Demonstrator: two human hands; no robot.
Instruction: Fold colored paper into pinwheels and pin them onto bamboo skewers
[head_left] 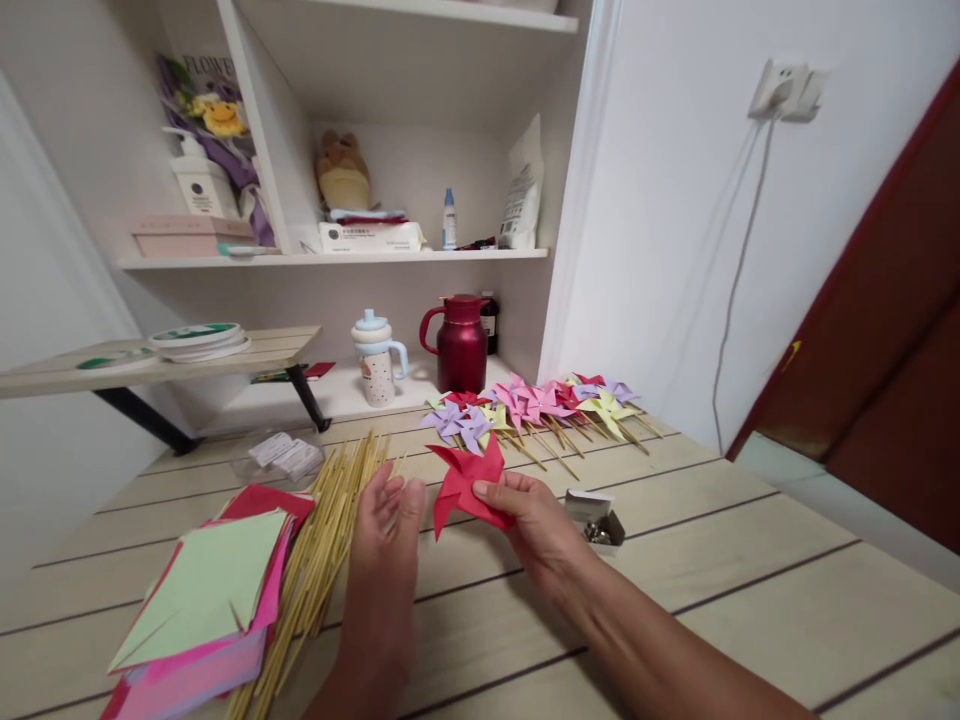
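Observation:
A red paper pinwheel (466, 482) is pinched between the thumb and fingers of my right hand (536, 515), held above the middle of the table. To its left, my left hand (390, 520) is raised with fingers loosely curled and apart, holding nothing. Beside that hand lies a long bundle of thin wooden sticks (322, 545). A stack of coloured paper squares (202, 585), pale green on top with pink, red and lilac below, lies left of the sticks. Just right of my right hand is a small open box (595, 522) with shiny metal pieces.
Several finished pinwheels (529, 402) on sticks lie at the table's back edge. Behind stand a dark red jug (461, 345) and a lidded cup (377, 360). A clear container (277, 455) with white packets sits near a small raised stand (277, 345). A cable (739, 270) hangs at right.

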